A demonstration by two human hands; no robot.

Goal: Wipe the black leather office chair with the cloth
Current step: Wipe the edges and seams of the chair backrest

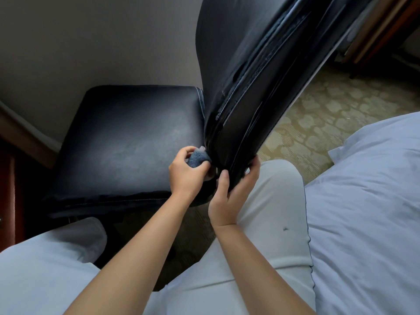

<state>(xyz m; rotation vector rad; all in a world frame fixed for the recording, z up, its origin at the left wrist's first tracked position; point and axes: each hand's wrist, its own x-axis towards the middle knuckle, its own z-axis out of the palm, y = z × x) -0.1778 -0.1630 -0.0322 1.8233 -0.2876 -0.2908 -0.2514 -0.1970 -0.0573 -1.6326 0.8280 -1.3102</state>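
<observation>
The chair [127, 137] sits right in front of me, its black seat facing up on the left and its backrest [261, 92] rising tilted toward the upper right. I have my left hand [185, 172] curled around a balled-up bluish cloth [198, 157], pushing it into the crease where seat meets backrest, the sort of gap that collects dust, which I judge is why the cloth is bunched small rather than spread flat. My right hand [229, 192] grips the bottom edge of the backrest, thumb on the near side and fingers wrapped behind, likely to steady the chair and hold the gap open against the push of the wiping hand. A bed [368, 201] with white bedding lies just to the right, and patterned carpet [322, 114] shows beyond the backrest.
</observation>
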